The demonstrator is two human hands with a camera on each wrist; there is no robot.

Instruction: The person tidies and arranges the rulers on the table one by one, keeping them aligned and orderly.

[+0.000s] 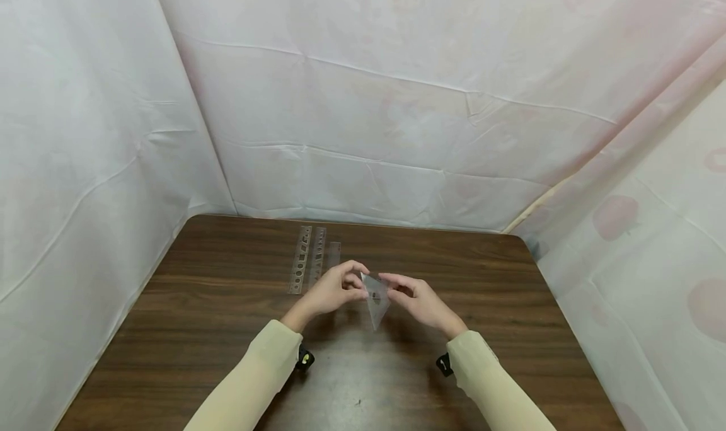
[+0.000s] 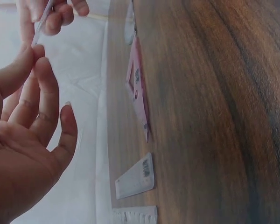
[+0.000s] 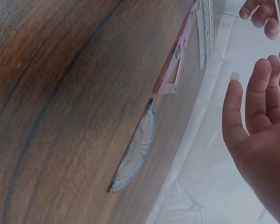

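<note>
A: What is being held up over the table [image 1: 170, 330]?

B: A small see-through triangle [image 1: 375, 300] is being held between the two hands. It is a clear plastic set square, and it is lifted off the wood, with one corner pointed down.

A: How is it gripped?

B: Its top left edge is pinched by the fingertips of the left hand [image 1: 334, 290]. Its right edge is pinched by the fingertips of the right hand [image 1: 416, 300]. In both wrist views the other fingers are seen spread and loose, so only the tips are used.

A: What step is this thought to be?

B: The triangle seems to be held up and looked at, or turned, in the air. It is not laid down yet.

A: What is called for next?

B: A soft, steady pinch is needed, because the plastic is thin and slippery. If it is to be set down, a free bit of wood must be picked, away from the other things.

A: Which other things?

B: Two long clear rulers with holes [image 1: 306, 258] are laid side by side at the back of the table, well apart from the hands. A pink triangle [image 3: 175, 63] and a clear half-circle protractor [image 3: 135, 149] are seen lying flat in the right wrist view.
</note>
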